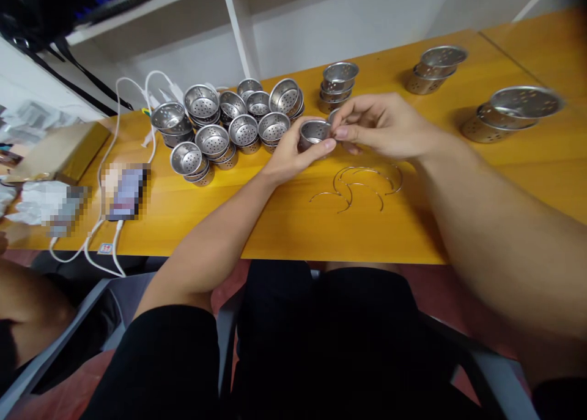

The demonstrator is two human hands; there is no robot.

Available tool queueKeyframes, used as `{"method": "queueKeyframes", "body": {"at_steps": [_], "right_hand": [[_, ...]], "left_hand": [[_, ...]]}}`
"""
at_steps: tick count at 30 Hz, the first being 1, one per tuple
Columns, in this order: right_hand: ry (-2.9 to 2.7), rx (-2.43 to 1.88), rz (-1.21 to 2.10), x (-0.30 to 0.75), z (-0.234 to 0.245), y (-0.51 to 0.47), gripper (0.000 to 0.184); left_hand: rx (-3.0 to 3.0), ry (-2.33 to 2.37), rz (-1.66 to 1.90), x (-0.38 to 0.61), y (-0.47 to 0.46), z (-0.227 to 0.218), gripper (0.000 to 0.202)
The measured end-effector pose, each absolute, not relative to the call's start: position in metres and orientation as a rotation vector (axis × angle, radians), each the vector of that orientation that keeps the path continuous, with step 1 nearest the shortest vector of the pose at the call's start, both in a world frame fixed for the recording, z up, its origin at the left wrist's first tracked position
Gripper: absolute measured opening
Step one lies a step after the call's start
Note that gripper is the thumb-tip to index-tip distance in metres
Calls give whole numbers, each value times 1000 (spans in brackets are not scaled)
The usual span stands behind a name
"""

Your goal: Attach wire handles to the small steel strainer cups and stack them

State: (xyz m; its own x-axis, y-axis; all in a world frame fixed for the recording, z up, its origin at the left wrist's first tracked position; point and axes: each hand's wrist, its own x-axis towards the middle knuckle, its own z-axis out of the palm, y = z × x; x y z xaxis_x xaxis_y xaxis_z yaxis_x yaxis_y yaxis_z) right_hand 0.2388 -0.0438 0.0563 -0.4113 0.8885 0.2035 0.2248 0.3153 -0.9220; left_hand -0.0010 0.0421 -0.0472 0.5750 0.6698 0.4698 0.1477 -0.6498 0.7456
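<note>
My left hand (pixel 293 152) is closed around a small perforated metal cup (pixel 313 130), thumb along its near side and the cup's mouth facing up. Against the right side of that cup, my right hand (pixel 373 125) has its thumb and fingertips pinched together. What lies between those fingertips is too small and hidden to make out. Part of another metal rim shows just behind them. Below both hands, several thin curved metal wires (pixel 326 193) lie loosely overlapping on the yellow wooden table (pixel 284 230).
Stacked perforated cups (pixel 213 140) crowd the table left of my hands. More stacks stand behind, including one stack (pixel 338 84), another (pixel 433 68) and a nearer one (pixel 499 117). A phone (pixel 128 194) with white cables and a cardboard box (pixel 64 154) are left. Someone's arm (pixel 32 298) shows there.
</note>
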Motion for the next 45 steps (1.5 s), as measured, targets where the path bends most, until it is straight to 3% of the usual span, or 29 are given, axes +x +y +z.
{"method": "queueKeyframes", "body": {"at_steps": [4,13,24,31,45], "right_hand": [[-1791,-973,1089,234,51,-40,68],[-1757,-992,1125,235,55,-43,62],[-1770,-1026,1111,235,54,-45,62],[-1692,-1044,866,237,51,-41,66],[-1908,-1072,631,239,53,-49,25]], "left_hand": [[2212,636,1036,4,47,-54,94],[2202,665,1040,8,43,-46,75],[2241,603,1058,3,52,-56,85],[2156,707,1029,4,44,-48,97],[2127,747,1080,6,45,-47,94]]}}
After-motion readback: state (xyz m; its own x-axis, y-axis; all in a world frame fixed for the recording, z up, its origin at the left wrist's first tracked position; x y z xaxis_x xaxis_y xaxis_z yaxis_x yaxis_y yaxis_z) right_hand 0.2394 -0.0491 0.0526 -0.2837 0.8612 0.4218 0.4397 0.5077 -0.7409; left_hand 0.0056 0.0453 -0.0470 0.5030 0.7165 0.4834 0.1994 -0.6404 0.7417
